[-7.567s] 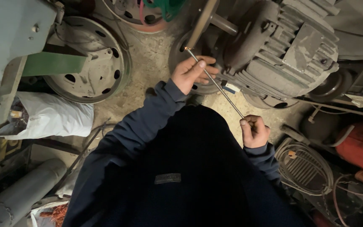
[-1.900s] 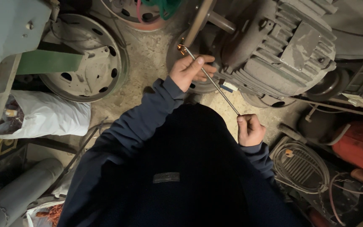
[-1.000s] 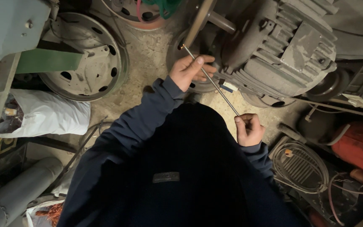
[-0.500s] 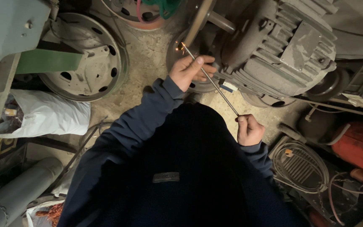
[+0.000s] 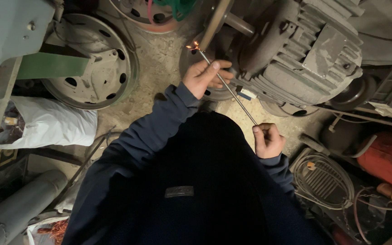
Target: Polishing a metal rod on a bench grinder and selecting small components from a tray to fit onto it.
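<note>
A thin metal rod (image 5: 232, 94) runs diagonally between both of my hands. My left hand (image 5: 205, 77) pinches it near its far end, thumb on top. My right hand (image 5: 267, 140) is closed around its near end, close to my dark blue jacket. The rod's far tip (image 5: 195, 46) touches the edge of a spinning disc (image 5: 214, 22) and throws small orange sparks. The disc sits on the shaft of a large grey ribbed electric motor (image 5: 300, 54).
A grey wheel rim (image 5: 91, 72) lies at left beside a green bar (image 5: 51, 66) and a white sack (image 5: 46, 127). A grey pipe (image 5: 19, 208) lies lower left. Coiled cable and a wire guard (image 5: 323, 179) and a red tank (image 5: 386, 156) crowd the right.
Both hands have kept their grip on the rod. Its tip has stayed at the disc edge, shifting slightly, and sparks now show there.
</note>
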